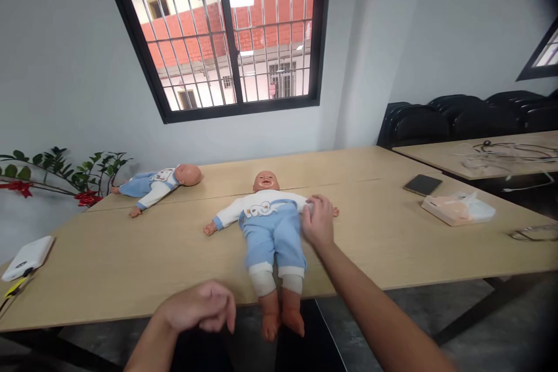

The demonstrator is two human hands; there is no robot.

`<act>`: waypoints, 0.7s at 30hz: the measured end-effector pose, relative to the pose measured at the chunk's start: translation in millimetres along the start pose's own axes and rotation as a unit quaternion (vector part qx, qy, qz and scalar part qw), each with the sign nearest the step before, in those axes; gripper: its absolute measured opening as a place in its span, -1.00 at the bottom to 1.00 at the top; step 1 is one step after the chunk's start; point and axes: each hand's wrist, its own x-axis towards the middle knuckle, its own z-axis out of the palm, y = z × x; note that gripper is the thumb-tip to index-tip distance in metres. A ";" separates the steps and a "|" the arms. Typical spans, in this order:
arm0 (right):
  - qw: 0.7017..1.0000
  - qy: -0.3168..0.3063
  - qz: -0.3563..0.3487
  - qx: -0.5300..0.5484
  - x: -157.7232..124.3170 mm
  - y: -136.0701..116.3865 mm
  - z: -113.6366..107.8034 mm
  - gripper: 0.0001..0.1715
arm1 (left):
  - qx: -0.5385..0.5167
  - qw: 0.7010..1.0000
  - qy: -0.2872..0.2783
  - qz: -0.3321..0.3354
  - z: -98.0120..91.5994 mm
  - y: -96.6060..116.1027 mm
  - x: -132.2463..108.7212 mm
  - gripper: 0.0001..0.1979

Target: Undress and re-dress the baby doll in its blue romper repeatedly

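A baby doll [274, 232] in a white top and light blue overalls lies on its back on the wooden table [183, 256]. Its head points to the window and its feet hang past the near edge. My right hand [319, 222] is closed around the doll's sleeve, on the arm to the right; the doll's small hand shows beyond my fingers. Near the front edge, left of the doll's legs, my left hand [203, 306] hovers with loosely bent fingers, holding nothing. It does not touch the doll.
A second baby doll [161, 181] lies at the back left, beside a leafy plant [65, 171]. A white device [28, 257] with a cable sits at the left edge. To the right are a dark phone [422, 185], a tissue pack [457, 208] and glasses [534, 233]. Black chairs [418, 125] stand behind.
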 end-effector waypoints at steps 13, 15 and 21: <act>0.976 -0.066 -0.156 -0.139 25.2 41.6 0.0 -0.79 | 0.107 0.903 0.377 0.178 -120.3 58.8 154.6 -0.60; 0.983 -0.041 -0.123 -0.130 24.5 42.4 0.0 -0.80 | 0.159 0.915 0.340 0.150 -121.0 51.6 142.6 -0.61; 0.989 -0.037 -0.128 -0.061 41.3 3.3 16.0 -0.79 | 0.241 0.929 0.272 0.070 -130.2 38.4 127.6 -0.73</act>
